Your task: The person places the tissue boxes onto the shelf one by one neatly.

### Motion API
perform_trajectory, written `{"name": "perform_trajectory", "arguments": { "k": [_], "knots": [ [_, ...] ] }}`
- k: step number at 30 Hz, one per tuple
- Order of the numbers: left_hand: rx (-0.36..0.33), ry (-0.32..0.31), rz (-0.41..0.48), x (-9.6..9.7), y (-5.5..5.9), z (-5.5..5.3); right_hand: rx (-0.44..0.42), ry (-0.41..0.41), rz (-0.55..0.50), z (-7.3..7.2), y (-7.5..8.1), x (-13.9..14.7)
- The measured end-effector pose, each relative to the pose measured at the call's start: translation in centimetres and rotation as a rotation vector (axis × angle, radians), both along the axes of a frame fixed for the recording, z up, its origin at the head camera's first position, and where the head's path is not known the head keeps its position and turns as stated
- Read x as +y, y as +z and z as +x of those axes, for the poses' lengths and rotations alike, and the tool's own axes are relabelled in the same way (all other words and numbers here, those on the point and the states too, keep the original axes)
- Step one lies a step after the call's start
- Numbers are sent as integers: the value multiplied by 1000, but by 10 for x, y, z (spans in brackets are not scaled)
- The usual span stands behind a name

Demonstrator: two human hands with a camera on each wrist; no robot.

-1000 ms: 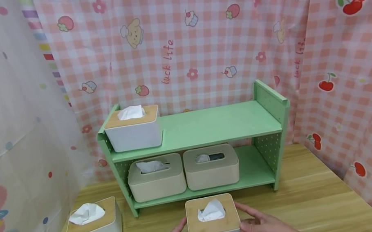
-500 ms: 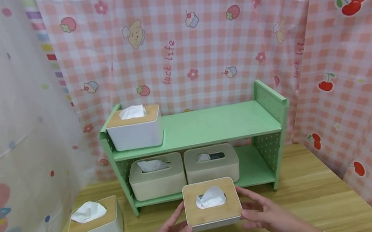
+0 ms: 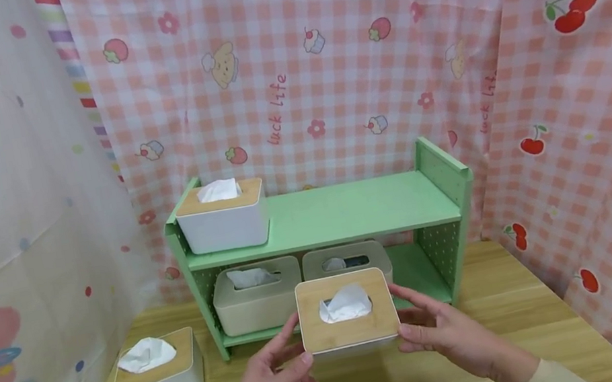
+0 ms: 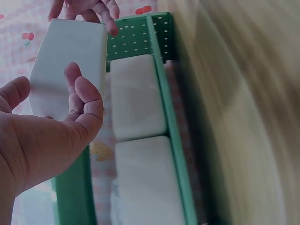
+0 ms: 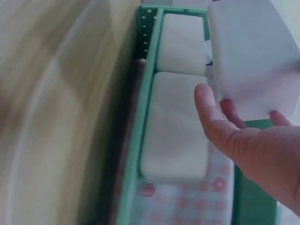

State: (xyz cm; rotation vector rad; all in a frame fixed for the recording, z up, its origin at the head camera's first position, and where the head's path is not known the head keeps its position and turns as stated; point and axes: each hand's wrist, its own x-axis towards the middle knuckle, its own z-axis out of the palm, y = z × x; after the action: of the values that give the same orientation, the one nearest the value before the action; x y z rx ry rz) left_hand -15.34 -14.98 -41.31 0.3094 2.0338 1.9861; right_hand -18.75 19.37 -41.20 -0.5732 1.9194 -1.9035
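Both hands hold a white tissue box (image 3: 347,310) with a wooden lid and a tissue poking from its slot. It is raised off the table in front of the green shelf (image 3: 358,209). My left hand (image 3: 273,374) grips its left side, thumb at the near corner. On the opposite side my right hand (image 3: 444,330) grips it the same way. The left wrist view shows the box's pale underside (image 4: 70,65), with some fingers curled beneath. Behind it, two beige tissue boxes stand on the lower shelf: the left one (image 3: 256,312) and the right one (image 3: 375,254), partly hidden by the held box.
Another wooden-lidded tissue box (image 3: 226,225) stands at the left end of the upper shelf. A similar box (image 3: 158,381) sits on the wooden table (image 3: 522,337) at the left. Patterned curtains (image 3: 325,92) hang behind and along both sides.
Both hands have lifted the wooden-lidded tissue box from the table and moved it up and toward the shelf. The other boxes stay in place.
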Motion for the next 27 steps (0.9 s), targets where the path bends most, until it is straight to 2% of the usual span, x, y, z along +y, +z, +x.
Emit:
{"name": "perform_trajectory", "arguments": {
  "k": [10, 14, 19, 27],
  "knots": [
    [106, 31, -18, -3, 51, -1, 118, -2, 20, -11, 48, -3],
    [124, 40, -18, -5, 66, -4, 159, -20, 53, -16, 62, -5],
    [129, 63, -27, -5, 80, -15, 168, -50, 87, -25, 76, -9],
    [134, 70, -64, -4, 91, -34, 129, -50, 40, -41, 87, -13]
  ]
}}
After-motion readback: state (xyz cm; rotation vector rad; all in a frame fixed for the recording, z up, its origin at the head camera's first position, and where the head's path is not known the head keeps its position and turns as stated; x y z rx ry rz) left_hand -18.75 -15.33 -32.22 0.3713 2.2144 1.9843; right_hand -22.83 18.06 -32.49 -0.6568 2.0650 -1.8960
